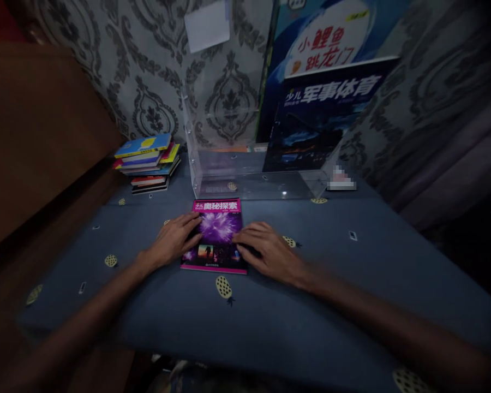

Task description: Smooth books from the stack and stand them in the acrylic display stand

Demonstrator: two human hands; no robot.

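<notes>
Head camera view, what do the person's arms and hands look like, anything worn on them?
Both forearms are bare, with no sleeves in view. The left hand and right hand wear no gloves. No watch, ring or bracelet shows, though the picture is dim and blurred at the edges.

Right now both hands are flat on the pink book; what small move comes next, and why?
Probably curl the fingers of the left hand and right hand under the side edges of the pink book and lift it slightly. It lies flat on the blue cloth, neither hand grips it, and the clear stand behind it has free space.
</notes>
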